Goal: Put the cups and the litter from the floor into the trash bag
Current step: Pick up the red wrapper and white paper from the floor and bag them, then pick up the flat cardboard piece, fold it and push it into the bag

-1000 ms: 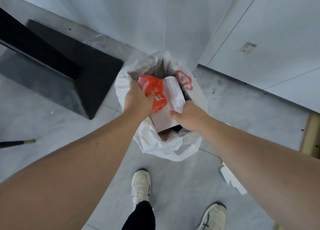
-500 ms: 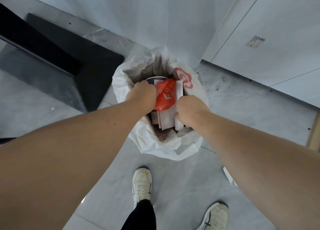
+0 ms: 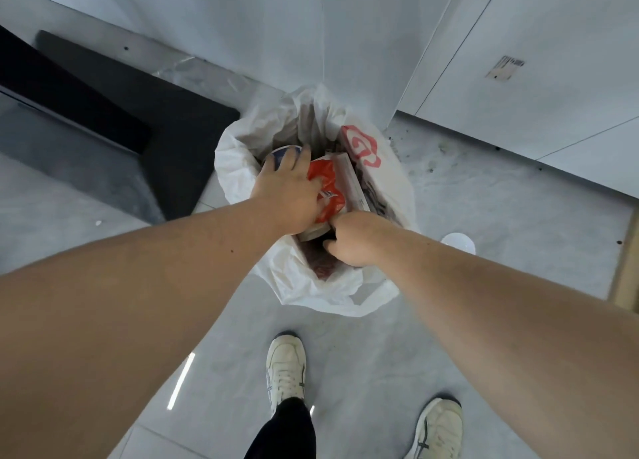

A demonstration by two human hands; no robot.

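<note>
A white trash bag (image 3: pixel 238 154) with a red logo stands open on the grey floor in the corner. Inside it lie a red wrapper (image 3: pixel 328 182), a folded white paper (image 3: pixel 351 178) and a cup with a blue rim (image 3: pixel 280 152). My left hand (image 3: pixel 287 192) lies flat on the wrapper and the cup with its fingers spread, holding nothing. My right hand (image 3: pixel 352 241) is curled at the bag's near side, its fingers closed on the near end of the white paper. Dark litter shows deeper in the bag.
A small white round cup or lid (image 3: pixel 458 242) lies on the floor right of the bag. A black furniture base (image 3: pixel 166 130) stands at the left. White walls and cabinet doors close the corner behind. My shoes (image 3: pixel 286 365) stand just below the bag.
The red wrapper and the white paper have gone down into the bag. My left hand let go of the wrapper and spread flat over it. My right hand slid back toward the near rim.
</note>
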